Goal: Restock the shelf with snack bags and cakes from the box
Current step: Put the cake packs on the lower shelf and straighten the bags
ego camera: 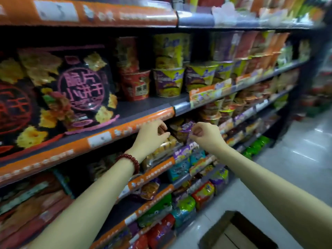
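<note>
1. Your right hand (pixel 203 134) is at the front of the mid shelf (pixel 143 123), fingers curled in tight, thumb + forefinger pinching the top edge of a purple snack bag (pixel 186 127). The bag sits upright among other packs, just under the shelf lip.
2. Your left hand (pixel 152 134) is beside it, fingers half-curled and loose. It's near the bag's left side and over the clear-wrapped cakes (pixel 165 146) below; can't tell if it actually touches either, prob. holds nothing.
3. Handling, my read: the bag looks light, air-puffed, thin foil/plastic. Soft, crinkly, a bit slick. Contents prob. crush easily, so don't squeeze the belly.
4. Best hold: the flat sealed seam at top, where your right hand has it, w/ the left steadying the side or base while you seat it.
5. The cakes look soft too, in slippery clear wrap; lift from underneath, not by the ends.
6. The box (pixel 235 232) is on the floor at lower right, flaps open, well apart from both hands. Inside is too dark to tell what's left.
</note>
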`<action>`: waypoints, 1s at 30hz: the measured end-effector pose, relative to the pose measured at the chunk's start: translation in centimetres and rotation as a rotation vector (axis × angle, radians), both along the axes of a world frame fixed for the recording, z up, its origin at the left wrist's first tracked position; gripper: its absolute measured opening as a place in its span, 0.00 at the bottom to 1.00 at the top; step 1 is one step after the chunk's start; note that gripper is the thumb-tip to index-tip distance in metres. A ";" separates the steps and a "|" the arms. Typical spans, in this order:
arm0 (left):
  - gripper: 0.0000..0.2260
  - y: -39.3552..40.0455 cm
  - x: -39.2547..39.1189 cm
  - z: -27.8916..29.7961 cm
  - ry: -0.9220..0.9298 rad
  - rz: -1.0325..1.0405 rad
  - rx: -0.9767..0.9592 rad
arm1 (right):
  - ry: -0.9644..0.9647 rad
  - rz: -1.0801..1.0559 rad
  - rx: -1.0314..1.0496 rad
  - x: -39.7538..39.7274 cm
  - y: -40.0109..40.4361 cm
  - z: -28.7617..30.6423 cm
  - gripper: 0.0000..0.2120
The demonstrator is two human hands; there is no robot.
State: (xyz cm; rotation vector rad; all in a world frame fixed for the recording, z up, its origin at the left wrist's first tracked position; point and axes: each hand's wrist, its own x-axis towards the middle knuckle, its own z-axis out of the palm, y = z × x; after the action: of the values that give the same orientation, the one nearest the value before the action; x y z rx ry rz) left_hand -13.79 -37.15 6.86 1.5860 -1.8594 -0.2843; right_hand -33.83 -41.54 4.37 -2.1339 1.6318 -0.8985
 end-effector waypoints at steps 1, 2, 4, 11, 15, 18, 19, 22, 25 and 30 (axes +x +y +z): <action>0.07 -0.9 -1.8 -0.7 0.001 -0.033 0.024 | 0.008 -0.045 0.023 -1.9 -0.1 -0.9 0.10; 0.07 -1.8 -3.5 -1.3 -0.002 -0.058 0.049 | 0.011 -0.082 0.039 -3.6 -0.3 -1.7 0.10; 0.07 -3.6 -7.0 -2.8 -0.015 -0.102 0.090 | 0.013 -0.160 0.065 -7.1 -0.6 -3.4 0.11; 0.08 -8.5 -18.0 -6.8 -0.046 -0.225 0.228 | -0.043 -0.378 0.197 -18.0 -1.0 -8.1 0.11; 0.08 -11.0 -22.9 -9.3 -0.039 -0.308 0.292 | -0.086 -0.488 0.266 -23.2 -1.1 -10.7 0.10; 0.07 -13.5 -26.4 -11.6 -0.057 -0.387 0.358 | -0.124 -0.587 0.301 -26.6 -1.6 -12.9 0.10; 0.08 -14.4 -27.6 -12.5 -0.065 -0.412 0.371 | -0.143 -0.625 0.316 -27.5 -1.8 -13.7 0.10; 0.09 -16.9 -31.2 -15.8 -0.105 -0.497 0.415 | -0.203 -0.749 0.363 -30.2 -2.1 -16.8 0.11; 0.09 -18.7 -34.5 -20.0 -0.150 -0.596 0.492 | -0.250 -0.865 0.404 -32.3 -1.8 -20.4 0.12; 0.08 -20.1 -39.1 -27.8 -0.187 -0.682 0.596 | -0.286 -1.031 0.479 -34.8 -0.5 -27.1 0.12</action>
State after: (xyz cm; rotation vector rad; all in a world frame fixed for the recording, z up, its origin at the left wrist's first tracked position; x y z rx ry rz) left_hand -52.89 -57.22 -20.91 1.2845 -2.5881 -1.1055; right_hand -68.59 -42.02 -22.76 -0.7354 2.4505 -0.8514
